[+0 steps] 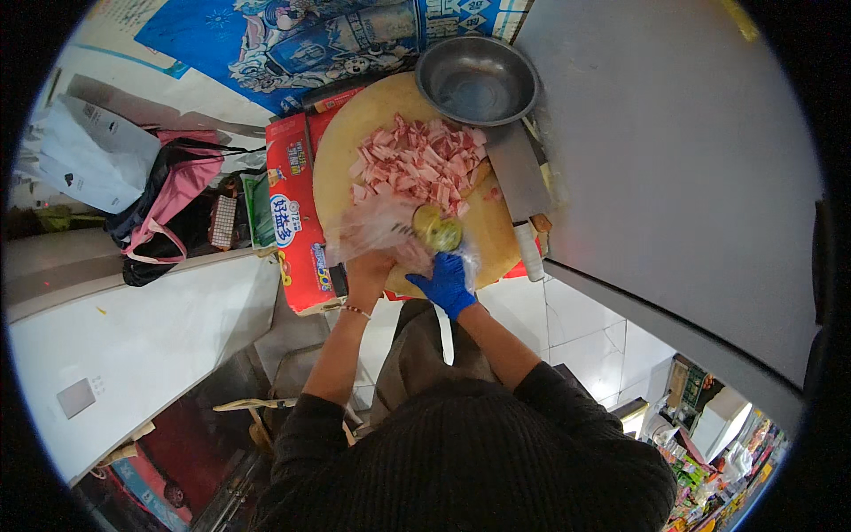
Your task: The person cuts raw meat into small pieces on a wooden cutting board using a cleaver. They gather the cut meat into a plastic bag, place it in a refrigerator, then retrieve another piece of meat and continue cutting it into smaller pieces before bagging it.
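Note:
A blurred clear plastic bag with dark print lies over the near part of a round cutting board. My left hand, bare with a beaded bracelet at the wrist, holds the bag's near left side; its fingertips are hidden by the plastic. My right hand, in a blue glove, grips the bag's near right side. Just beyond that glove, a yellow-green round item shows at the bag; its kind is unclear. Chopped raw pink meat is heaped on the board beyond both hands.
A cleaver with a white-wrapped handle lies along the board's right edge. A metal bowl rests at the far right. Red printed cartons are under the board. A large grey panel stands right; bags sit left.

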### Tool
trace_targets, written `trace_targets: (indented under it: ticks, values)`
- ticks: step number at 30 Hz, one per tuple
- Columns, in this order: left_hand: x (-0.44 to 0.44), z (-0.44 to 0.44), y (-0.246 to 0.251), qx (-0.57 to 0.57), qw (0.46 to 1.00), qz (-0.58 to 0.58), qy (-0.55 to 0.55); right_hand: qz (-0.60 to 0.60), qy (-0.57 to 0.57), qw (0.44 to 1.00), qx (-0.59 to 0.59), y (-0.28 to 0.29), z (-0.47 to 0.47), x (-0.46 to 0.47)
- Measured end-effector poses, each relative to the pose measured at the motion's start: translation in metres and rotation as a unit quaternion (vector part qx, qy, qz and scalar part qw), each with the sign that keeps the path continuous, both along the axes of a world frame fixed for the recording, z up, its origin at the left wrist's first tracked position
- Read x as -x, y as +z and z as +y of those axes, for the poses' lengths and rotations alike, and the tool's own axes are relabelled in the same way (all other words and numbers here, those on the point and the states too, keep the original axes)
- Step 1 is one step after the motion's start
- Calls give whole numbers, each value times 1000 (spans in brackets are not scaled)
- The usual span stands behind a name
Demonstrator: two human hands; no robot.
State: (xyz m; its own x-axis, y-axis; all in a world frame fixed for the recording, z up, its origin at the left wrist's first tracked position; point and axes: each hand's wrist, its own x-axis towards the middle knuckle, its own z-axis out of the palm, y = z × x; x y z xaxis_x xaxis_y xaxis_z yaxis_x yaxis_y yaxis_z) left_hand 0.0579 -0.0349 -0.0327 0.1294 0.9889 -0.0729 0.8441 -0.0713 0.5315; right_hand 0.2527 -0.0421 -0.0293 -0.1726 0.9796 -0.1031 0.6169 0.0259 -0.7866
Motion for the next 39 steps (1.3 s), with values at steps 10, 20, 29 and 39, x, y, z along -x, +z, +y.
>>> trace_targets:
  ticks: [10, 20, 29, 39]
  values:
    - [33, 77, -60, -64, 993, 97, 20, 157, -138, 970, -122, 5, 88, 4]
    - [30, 183, 44, 117, 976, -169, -74, 64, -117, 991, 5, 23, 161, -43]
    - [-11, 259, 18, 85, 979, -184, -18, -76, -135, 985, -71, 45, 210, -10]
    - [14, 179, 53, 289, 904, -315, -9, 67, -31, 995, -64, 26, 185, 20]
